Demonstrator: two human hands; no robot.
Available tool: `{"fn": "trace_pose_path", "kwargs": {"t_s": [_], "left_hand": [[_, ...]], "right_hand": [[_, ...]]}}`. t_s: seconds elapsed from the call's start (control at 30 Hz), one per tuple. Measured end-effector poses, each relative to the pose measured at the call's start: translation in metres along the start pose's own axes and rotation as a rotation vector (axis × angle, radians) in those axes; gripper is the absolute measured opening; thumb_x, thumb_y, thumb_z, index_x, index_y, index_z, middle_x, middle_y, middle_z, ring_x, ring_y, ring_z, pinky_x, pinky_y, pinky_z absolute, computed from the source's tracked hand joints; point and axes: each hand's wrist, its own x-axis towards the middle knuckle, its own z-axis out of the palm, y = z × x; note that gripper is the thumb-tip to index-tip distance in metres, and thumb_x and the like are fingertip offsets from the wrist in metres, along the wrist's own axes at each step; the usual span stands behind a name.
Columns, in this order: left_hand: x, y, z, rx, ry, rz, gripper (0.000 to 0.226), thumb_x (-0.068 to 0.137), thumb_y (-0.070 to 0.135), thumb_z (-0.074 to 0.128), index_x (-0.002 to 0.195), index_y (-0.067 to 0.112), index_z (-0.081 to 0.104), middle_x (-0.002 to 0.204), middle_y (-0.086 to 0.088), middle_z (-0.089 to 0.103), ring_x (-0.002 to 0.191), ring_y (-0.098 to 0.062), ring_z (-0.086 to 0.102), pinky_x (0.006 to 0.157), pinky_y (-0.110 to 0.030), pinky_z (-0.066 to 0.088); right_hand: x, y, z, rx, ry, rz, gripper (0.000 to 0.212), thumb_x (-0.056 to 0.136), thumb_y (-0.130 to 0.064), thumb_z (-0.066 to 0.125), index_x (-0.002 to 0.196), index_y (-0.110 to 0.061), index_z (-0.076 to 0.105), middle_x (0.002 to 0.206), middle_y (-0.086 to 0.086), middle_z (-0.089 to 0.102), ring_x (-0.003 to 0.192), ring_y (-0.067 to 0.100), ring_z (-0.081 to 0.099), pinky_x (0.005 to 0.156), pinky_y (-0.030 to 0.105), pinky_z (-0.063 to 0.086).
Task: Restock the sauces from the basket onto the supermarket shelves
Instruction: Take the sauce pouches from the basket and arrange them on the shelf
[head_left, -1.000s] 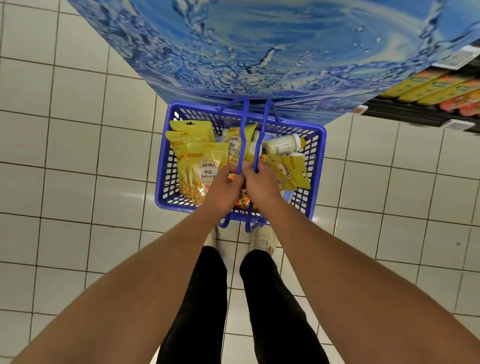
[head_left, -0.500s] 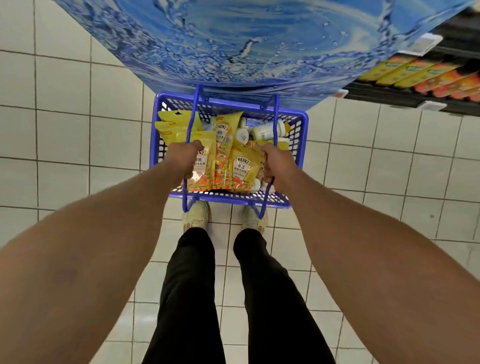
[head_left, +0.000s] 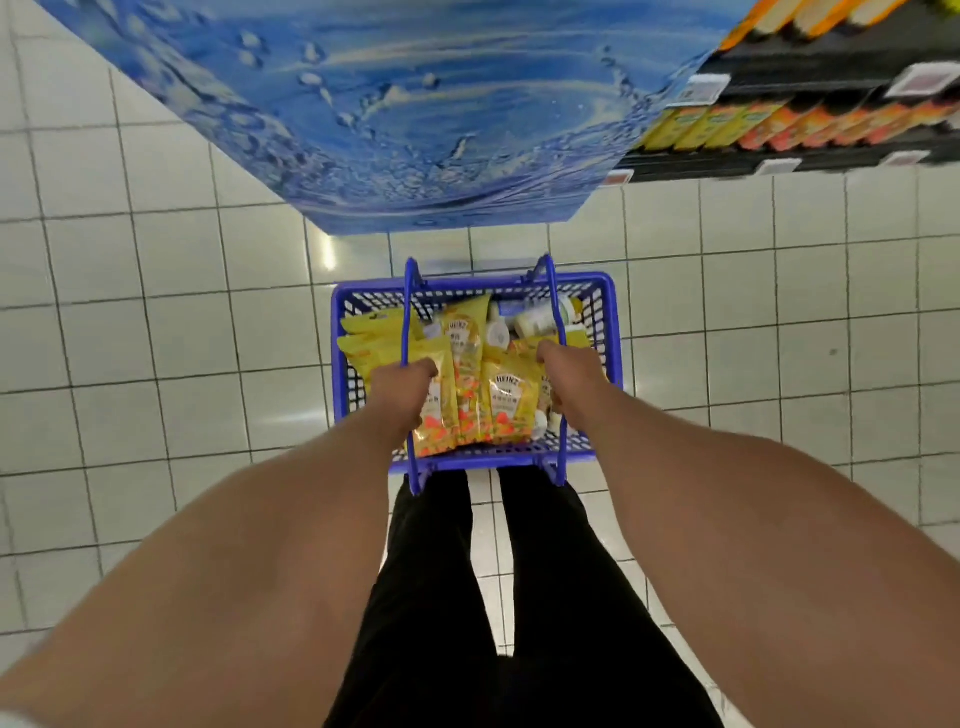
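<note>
**A:** Where are the sauces?

**B:** All in the blue basket, low in front of the person's legs in black trousers. Yellow Heinz pouches stand packed along the near and left sides. A pale bottle lies on its side at the far right corner, with a white cap beside it.

**A:** And the hands?

**B:** Both are on the basket. The left hand has its fingers curled round the left handle, and the right hand is clamped the same way on the right handle. The two handles are spread apart, with the pouches showing between them.

**A:** Is the basket on the floor?

**B:** I cannot tell. It covers the feet, and its underside is hidden.

**A:** What is around it?

**B:** White floor tiles on every side. Just beyond the far rim is a big blue panel printed with splashing water, and it fills the view straight ahead.

**A:** And the shelves?

**B:** The dark shelves are at the upper right, past the panel's right edge and well apart from the basket. Rows of yellow and orange packs sit on them, with price tags along the front. They are blurred, so the labels cannot be read. Only bare tiles lie between the basket and the shelves.
</note>
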Motion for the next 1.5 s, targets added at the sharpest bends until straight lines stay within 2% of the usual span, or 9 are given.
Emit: {"fn": "trace_pose_path", "kwargs": {"t_s": [0.17, 0.5, 0.63, 0.7, 0.8, 1.0, 1.1, 1.27, 1.5], "left_hand": [[-0.052, -0.022, -0.007, 0.072, -0.061, 0.010, 0.018, 0.085, 0.023, 0.061, 0.078, 0.014, 0.047, 0.060, -0.002, 0.026, 0.054, -0.020, 0.025, 0.047, -0.027, 0.027], [-0.113, -0.040, 0.008, 0.348, -0.068, 0.043, 0.019, 0.089, 0.026, 0.061, 0.088, 0.008, 0.054, 0.062, -0.004, 0.031, 0.052, -0.020, 0.029, 0.048, -0.028, 0.029], [-0.135, -0.021, 0.045, 0.463, -0.071, 0.096, 0.025, 0.088, 0.027, 0.063, 0.102, 0.007, 0.057, 0.061, -0.004, 0.037, 0.048, -0.020, 0.035, 0.048, -0.033, 0.046], [-0.146, -0.015, 0.071, 0.521, -0.076, 0.123, 0.023, 0.087, 0.025, 0.063, 0.100, 0.008, 0.056, 0.060, -0.002, 0.034, 0.048, -0.018, 0.032, 0.046, -0.030, 0.046], [-0.162, -0.010, 0.115, 0.642, -0.087, 0.190, 0.015, 0.086, 0.023, 0.063, 0.088, 0.010, 0.056, 0.058, -0.001, 0.031, 0.047, -0.017, 0.027, 0.042, -0.023, 0.030], [-0.209, -0.005, 0.225, 0.821, -0.208, 0.338, 0.011, 0.083, 0.019, 0.062, 0.079, 0.014, 0.053, 0.059, -0.002, 0.035, 0.047, -0.017, 0.030, 0.041, -0.022, 0.028], [-0.234, 0.001, 0.282, 0.929, -0.256, 0.429, 0.013, 0.082, 0.018, 0.061, 0.074, 0.013, 0.052, 0.056, -0.002, 0.039, 0.044, -0.018, 0.034, 0.036, -0.019, 0.028], [-0.278, 0.010, 0.377, 1.009, -0.413, 0.528, 0.018, 0.077, 0.013, 0.062, 0.066, 0.015, 0.049, 0.055, -0.002, 0.042, 0.052, -0.021, 0.039, 0.045, -0.023, 0.030], [-0.337, 0.023, 0.507, 1.126, -0.559, 0.634, 0.023, 0.079, 0.012, 0.062, 0.066, 0.017, 0.045, 0.059, -0.001, 0.038, 0.053, -0.018, 0.037, 0.050, -0.023, 0.029]], "right_hand": [[-0.057, 0.049, -0.024, 0.074, 0.054, 0.046, 0.021, 0.084, -0.023, 0.060, 0.073, -0.015, 0.044, 0.063, 0.003, 0.032, 0.053, 0.017, 0.028, 0.050, 0.027, 0.024], [-0.113, 0.132, -0.063, 0.236, 0.106, 0.045, 0.021, 0.086, -0.029, 0.062, 0.078, -0.014, 0.049, 0.063, 0.002, 0.043, 0.049, 0.016, 0.036, 0.048, 0.026, 0.028], [-0.112, 0.158, -0.098, 0.336, 0.161, 0.078, 0.019, 0.086, -0.024, 0.062, 0.077, -0.015, 0.049, 0.061, 0.000, 0.043, 0.048, 0.015, 0.039, 0.046, 0.023, 0.030], [-0.111, 0.176, -0.117, 0.408, 0.177, 0.092, 0.018, 0.085, -0.022, 0.061, 0.073, -0.017, 0.048, 0.059, -0.002, 0.042, 0.047, 0.015, 0.039, 0.045, 0.021, 0.030], [-0.111, 0.203, -0.148, 0.507, 0.205, 0.131, 0.018, 0.083, -0.018, 0.061, 0.070, -0.019, 0.048, 0.057, -0.003, 0.043, 0.046, 0.014, 0.040, 0.042, 0.018, 0.030], [-0.109, 0.259, -0.222, 0.744, 0.277, 0.209, 0.016, 0.081, -0.012, 0.065, 0.072, -0.018, 0.054, 0.063, 0.000, 0.052, 0.052, 0.016, 0.047, 0.043, 0.022, 0.034], [-0.109, 0.286, -0.264, 0.860, 0.344, 0.242, 0.017, 0.080, -0.011, 0.067, 0.070, -0.018, 0.055, 0.060, 0.000, 0.053, 0.050, 0.016, 0.049, 0.038, 0.019, 0.034], [-0.111, 0.320, -0.333, 1.031, 0.476, 0.297, 0.017, 0.076, -0.005, 0.065, 0.069, -0.017, 0.055, 0.059, 0.000, 0.052, 0.052, 0.016, 0.049, 0.044, 0.024, 0.037], [-0.101, 0.352, -0.430, 1.202, 0.664, 0.368, 0.019, 0.079, -0.003, 0.061, 0.071, -0.015, 0.050, 0.059, -0.001, 0.047, 0.046, 0.013, 0.041, 0.029, 0.013, 0.027]]}}
